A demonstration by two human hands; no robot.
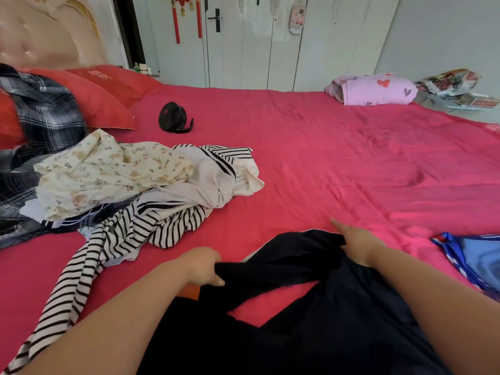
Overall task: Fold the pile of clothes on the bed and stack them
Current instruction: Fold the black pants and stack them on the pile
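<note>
Black garment [324,334], at six o'clock, is gripped bunched by the left hand [201,266]; whether the right hand [357,242] holds it cannot be told — a twisted, crooked fold is risked. At ten o'clock, the pile [116,174].

One wide-angle camera, worn on the head, looks forward and down across the bed [338,163] from its near side. The left hand [201,266], right hand [358,240] and garment [338,307] sit close below. The headboard [40,33] lies far left, and the wardrobe [270,50] stands straight ahead beyond the bed.
</note>
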